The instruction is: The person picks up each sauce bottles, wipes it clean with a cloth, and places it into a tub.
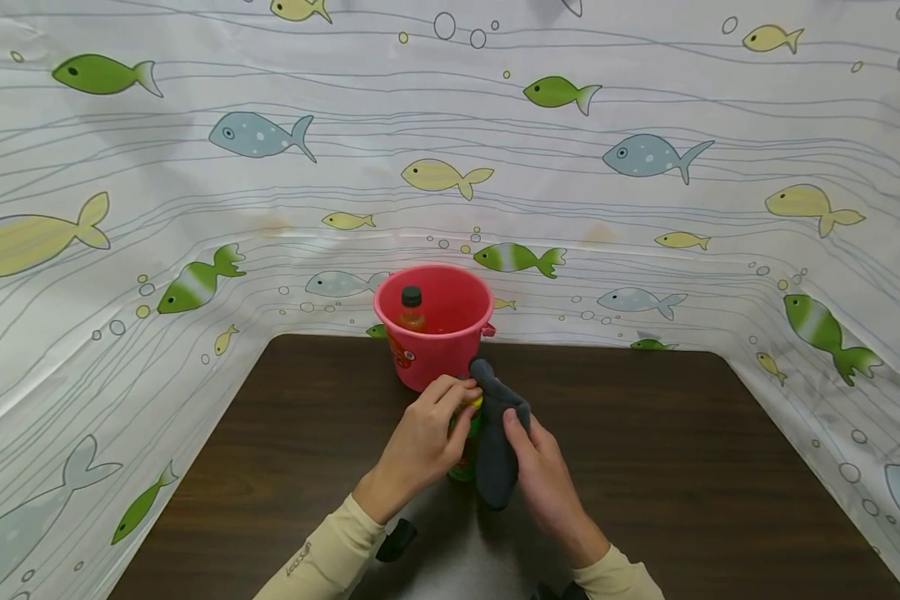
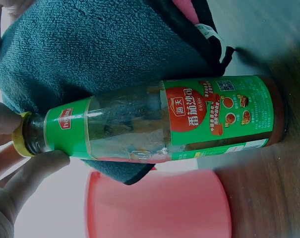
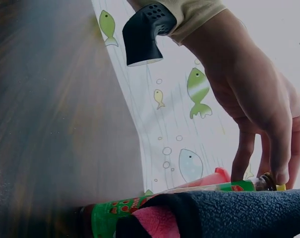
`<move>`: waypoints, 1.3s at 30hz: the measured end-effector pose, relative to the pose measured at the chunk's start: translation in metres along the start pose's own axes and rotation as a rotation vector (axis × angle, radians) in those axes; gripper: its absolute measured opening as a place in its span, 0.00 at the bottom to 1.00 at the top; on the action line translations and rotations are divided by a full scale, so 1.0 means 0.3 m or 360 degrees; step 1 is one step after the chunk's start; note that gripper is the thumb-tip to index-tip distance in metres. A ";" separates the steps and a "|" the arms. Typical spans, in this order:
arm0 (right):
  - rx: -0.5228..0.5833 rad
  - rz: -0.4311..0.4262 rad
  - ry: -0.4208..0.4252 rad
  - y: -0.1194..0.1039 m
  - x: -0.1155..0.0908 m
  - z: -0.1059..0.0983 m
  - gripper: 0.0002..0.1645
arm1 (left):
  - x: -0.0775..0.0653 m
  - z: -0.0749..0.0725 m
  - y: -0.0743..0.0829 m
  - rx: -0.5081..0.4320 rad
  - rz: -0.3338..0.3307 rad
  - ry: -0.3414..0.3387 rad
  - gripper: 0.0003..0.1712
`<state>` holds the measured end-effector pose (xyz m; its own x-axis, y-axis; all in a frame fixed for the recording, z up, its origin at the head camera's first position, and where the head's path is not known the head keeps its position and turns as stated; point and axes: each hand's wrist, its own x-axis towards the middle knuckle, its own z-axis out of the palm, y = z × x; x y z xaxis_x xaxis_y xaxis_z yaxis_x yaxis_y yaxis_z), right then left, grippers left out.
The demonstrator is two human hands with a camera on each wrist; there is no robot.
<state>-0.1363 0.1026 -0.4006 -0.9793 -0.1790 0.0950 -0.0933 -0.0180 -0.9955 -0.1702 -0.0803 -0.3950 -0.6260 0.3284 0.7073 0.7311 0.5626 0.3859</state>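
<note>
My left hand point(image 1: 427, 429) pinches the yellow-capped neck of a glass sauce bottle point(image 2: 130, 126) with green labels and a red patch. The bottle stands upright at the tabletop, mostly covered by the hands and cloth in the head view. A dark grey-blue towel point(image 1: 497, 458) with black edging and a pink patch hangs folded against the bottle's right side. My right hand point(image 1: 543, 475) grips that towel, its thumb lying over the front. Fingers of the right hand behind the cloth are hidden.
A pink bucket point(image 1: 450, 350) stands just behind the hands, with a dark-capped bottle point(image 1: 412, 312) inside it. The brown wooden table point(image 1: 645, 450) extends to both sides. A white fish-patterned sheet point(image 1: 555, 183) encloses the back and sides.
</note>
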 end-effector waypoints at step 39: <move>-0.0134 0.0020 0.0039 0.122 0.028 0.022 0.30 | -0.003 0.002 -0.002 -0.0077 -0.0025 -0.0007 0.14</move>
<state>-0.1466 0.0939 -0.4363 -0.9844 -0.1548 0.0837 -0.0951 0.0673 -0.9932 -0.1703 -0.0803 -0.3963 -0.6388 0.3229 0.6983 0.7333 0.5303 0.4255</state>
